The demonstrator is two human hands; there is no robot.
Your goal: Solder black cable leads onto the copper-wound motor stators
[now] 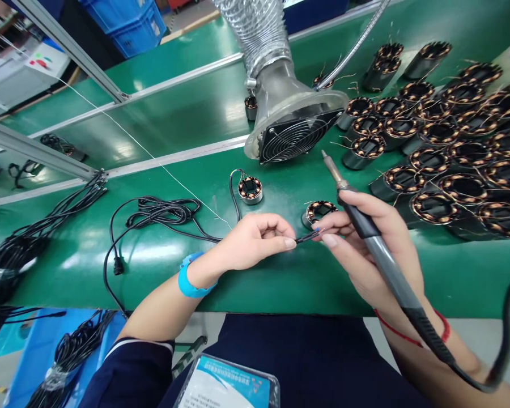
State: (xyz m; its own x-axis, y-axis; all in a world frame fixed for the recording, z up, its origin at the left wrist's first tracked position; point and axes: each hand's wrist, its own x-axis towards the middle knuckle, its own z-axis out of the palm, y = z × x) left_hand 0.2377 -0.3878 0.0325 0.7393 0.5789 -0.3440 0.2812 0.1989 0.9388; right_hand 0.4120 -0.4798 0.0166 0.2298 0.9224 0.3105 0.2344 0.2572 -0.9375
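My left hand (pixel 259 241) pinches a black cable (pixel 306 236) close to its stripped end, between thumb and forefinger. A soldering iron (pixel 376 249) lies across my right hand (pixel 378 255), its tip pointing up and away toward the fan. The right thumb and fingertips also touch the thin coloured wires (pixel 319 230) at the cable's end. Just behind those fingertips stands a motor stator (pixel 318 212) with copper windings, partly hidden by the hand. Another stator (pixel 250 190), with a black lead curving from it, stands beyond my left hand.
Many wound stators (pixel 436 207) crowd the bench's right side. A fume extractor fan (pixel 300 136) on a foil duct (pixel 259 28) hangs ahead. Coiled cable (pixel 164 211) and a cable bundle (pixel 38 241) lie left. A blue bin (pixel 34 362) with more cables sits below the edge.
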